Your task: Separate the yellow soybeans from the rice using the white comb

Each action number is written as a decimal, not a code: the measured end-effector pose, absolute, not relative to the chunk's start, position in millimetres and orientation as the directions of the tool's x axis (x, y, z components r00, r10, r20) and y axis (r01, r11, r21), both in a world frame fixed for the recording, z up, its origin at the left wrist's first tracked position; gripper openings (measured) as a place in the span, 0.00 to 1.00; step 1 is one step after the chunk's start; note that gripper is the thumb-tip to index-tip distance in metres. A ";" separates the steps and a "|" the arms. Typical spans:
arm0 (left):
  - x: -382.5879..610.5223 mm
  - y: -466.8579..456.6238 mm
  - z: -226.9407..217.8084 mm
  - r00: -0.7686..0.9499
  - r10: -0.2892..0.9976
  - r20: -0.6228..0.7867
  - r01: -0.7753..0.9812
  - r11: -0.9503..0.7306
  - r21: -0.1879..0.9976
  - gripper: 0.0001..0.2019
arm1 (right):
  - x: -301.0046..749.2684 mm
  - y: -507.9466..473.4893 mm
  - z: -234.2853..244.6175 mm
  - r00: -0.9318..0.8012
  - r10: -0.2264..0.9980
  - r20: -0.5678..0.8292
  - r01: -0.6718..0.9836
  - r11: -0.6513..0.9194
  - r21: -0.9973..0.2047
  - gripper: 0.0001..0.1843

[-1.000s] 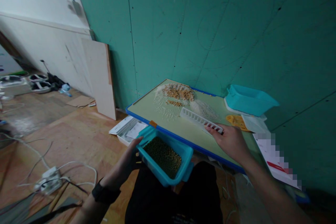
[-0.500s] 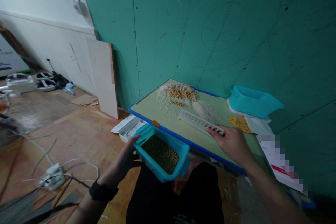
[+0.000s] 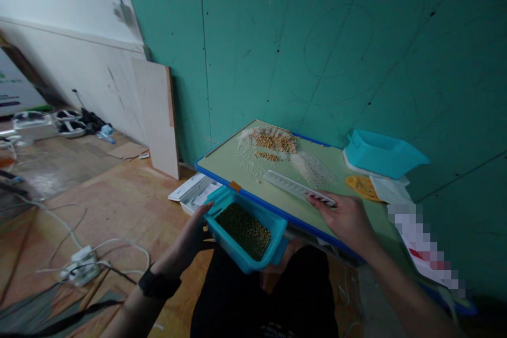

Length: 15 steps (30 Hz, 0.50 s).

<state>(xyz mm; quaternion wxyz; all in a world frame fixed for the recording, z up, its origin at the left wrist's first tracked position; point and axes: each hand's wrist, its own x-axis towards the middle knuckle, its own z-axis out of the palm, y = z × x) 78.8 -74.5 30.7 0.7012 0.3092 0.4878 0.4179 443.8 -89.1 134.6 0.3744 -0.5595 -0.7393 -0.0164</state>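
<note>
My left hand (image 3: 189,242) grips the left end of a teal tub (image 3: 273,237) full of green beans (image 3: 243,229), held just below the front edge of a small green table with a blue rim (image 3: 229,156). My right hand (image 3: 345,217) is closed on the near end of a long white slotted strip (image 3: 295,187) that lies on the table. Beyond the strip lie a heap of yellow beans (image 3: 273,141) and a heap of white grains (image 3: 312,167).
A second teal tub (image 3: 382,154) stands at the table's back right, with a yellow object (image 3: 360,186) and papers (image 3: 425,253) beside it. A green wall rises behind. White boxes (image 3: 194,193), a power strip (image 3: 81,269) and cables lie on the wooden floor at left.
The white strip has tipped flatter and slid a little toward the table's front edge with my right hand. The teal tub stays almost where it was.
</note>
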 end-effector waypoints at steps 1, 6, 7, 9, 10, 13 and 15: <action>78.4 -74.9 31.9 0.175 0.893 -0.416 -0.287 0.450 0.846 0.34 | 441.1 -87.9 134.7 -0.100 0.817 0.568 0.834 0.380 -0.400 0.13; 73.8 -78.3 33.7 0.167 0.916 -0.364 -0.297 0.399 0.867 0.32 | 426.4 -89.0 138.1 -0.125 0.841 0.527 0.813 0.391 -0.432 0.13; 72.7 -78.7 33.1 0.170 0.920 -0.353 -0.303 0.390 0.870 0.31 | 424.2 -90.7 138.9 -0.127 0.845 0.520 0.811 0.390 -0.436 0.13; 71.0 -78.5 31.0 0.180 0.922 -0.342 -0.316 0.384 0.868 0.29 | 421.1 -95.7 139.9 -0.136 0.850 0.509 0.805 0.394 -0.443 0.13; 70.4 -77.6 29.4 0.185 0.920 -0.346 -0.320 0.389 0.864 0.29 | 420.1 -98.7 140.2 -0.143 0.849 0.508 0.802 0.400 -0.444 0.14; 69.8 -72.0 22.2 0.188 0.897 -0.399 -0.327 0.440 0.836 0.32 | 417.6 -108.5 140.8 -0.179 0.831 0.526 0.785 0.443 -0.433 0.14; 69.9 -67.5 15.9 0.188 0.884 -0.429 -0.330 0.468 0.820 0.35 | 415.4 -114.4 141.3 -0.211 0.819 0.534 0.773 0.473 -0.421 0.16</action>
